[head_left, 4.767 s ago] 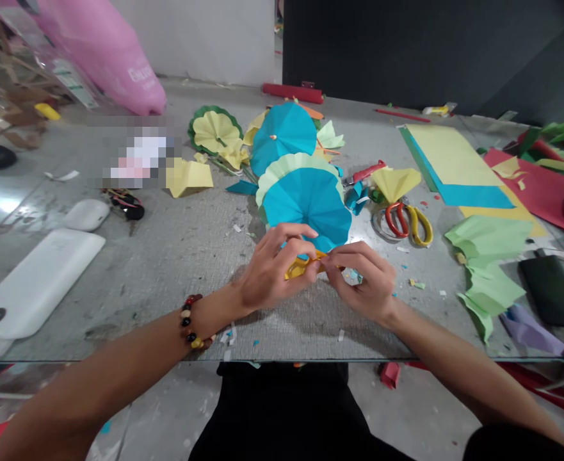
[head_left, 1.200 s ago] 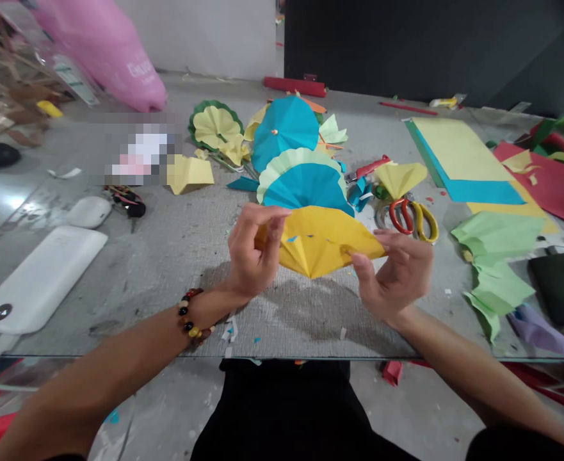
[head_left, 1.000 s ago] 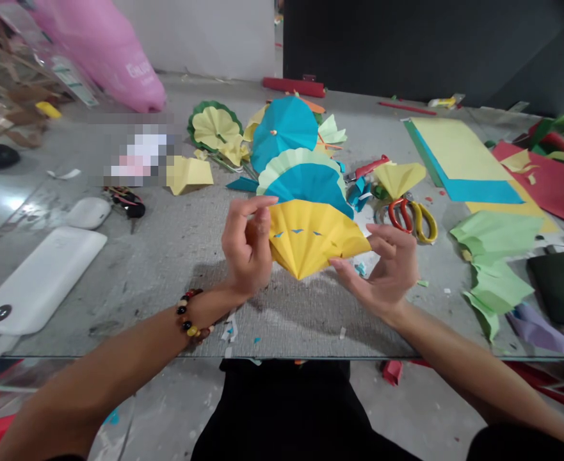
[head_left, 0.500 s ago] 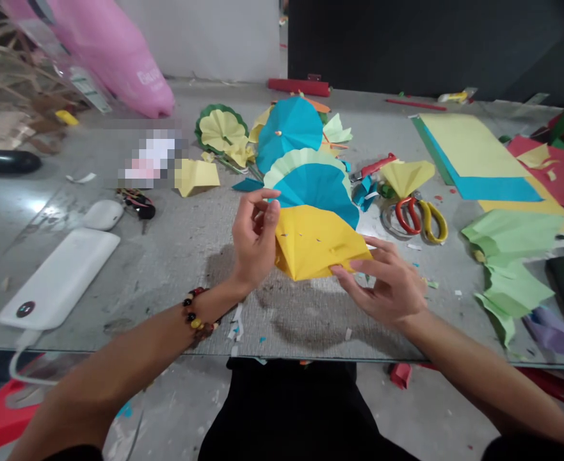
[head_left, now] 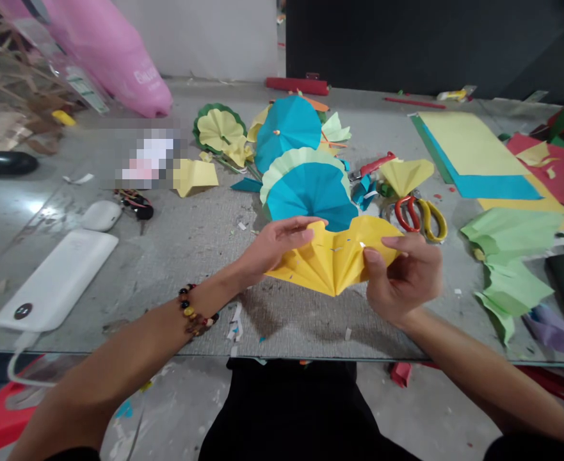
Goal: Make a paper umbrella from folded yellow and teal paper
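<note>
A creased yellow paper [head_left: 335, 266] is spread like a fan between my hands above the table's front part, its point toward me. My left hand [head_left: 282, 246] pinches its left side between thumb and fingers. On the right side, my right hand [head_left: 404, 272] grips the paper with thumb and forefinger. Just beyond it lies a blue pleated paper [head_left: 310, 192] with a scalloped pale green paper [head_left: 303, 157] behind. Farther back is another blue pleated disc [head_left: 289, 128].
Scissors [head_left: 433, 221] with red and yellow handles lie right of the blue papers. Stacked coloured sheets [head_left: 459, 144] and crumpled green paper [head_left: 515, 256] are at the right. A white power bank [head_left: 58, 278] and blurred-out item [head_left: 150, 157] are left.
The yellow paper has been opened from a folded shape into a wider fan. My left hand moved right and slightly down with it; my right hand shifted its hold to the right edge.
</note>
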`<state>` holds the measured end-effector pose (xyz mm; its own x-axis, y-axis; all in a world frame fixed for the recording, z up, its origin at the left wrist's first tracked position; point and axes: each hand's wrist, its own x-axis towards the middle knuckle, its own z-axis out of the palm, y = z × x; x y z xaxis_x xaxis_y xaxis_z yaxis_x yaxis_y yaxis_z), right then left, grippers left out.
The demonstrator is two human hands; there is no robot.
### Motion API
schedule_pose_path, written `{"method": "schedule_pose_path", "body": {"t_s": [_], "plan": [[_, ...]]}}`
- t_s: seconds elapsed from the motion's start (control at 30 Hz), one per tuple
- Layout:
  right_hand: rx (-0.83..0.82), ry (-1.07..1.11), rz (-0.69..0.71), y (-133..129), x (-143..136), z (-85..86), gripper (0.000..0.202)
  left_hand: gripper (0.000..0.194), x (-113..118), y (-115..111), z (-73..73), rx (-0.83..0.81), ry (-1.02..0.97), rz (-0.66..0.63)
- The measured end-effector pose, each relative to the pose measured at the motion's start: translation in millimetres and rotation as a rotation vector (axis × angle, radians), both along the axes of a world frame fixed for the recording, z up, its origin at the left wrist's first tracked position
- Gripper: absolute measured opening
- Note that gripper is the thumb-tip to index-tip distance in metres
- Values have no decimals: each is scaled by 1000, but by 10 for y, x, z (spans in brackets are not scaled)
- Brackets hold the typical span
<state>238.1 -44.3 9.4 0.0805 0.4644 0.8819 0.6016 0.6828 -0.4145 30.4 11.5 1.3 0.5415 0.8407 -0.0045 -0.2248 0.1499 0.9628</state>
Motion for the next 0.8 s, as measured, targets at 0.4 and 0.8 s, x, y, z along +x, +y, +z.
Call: {"method": "schedule_pose_path", "body": {"t_s": [0.4, 0.8], "plan": [[-136, 86, 31, 20, -15, 5, 17, 49, 21, -51, 26, 136, 114, 192], [-573, 131, 404, 242, 77, -119, 72, 28, -56, 58, -46, 664, 340, 683]]}}
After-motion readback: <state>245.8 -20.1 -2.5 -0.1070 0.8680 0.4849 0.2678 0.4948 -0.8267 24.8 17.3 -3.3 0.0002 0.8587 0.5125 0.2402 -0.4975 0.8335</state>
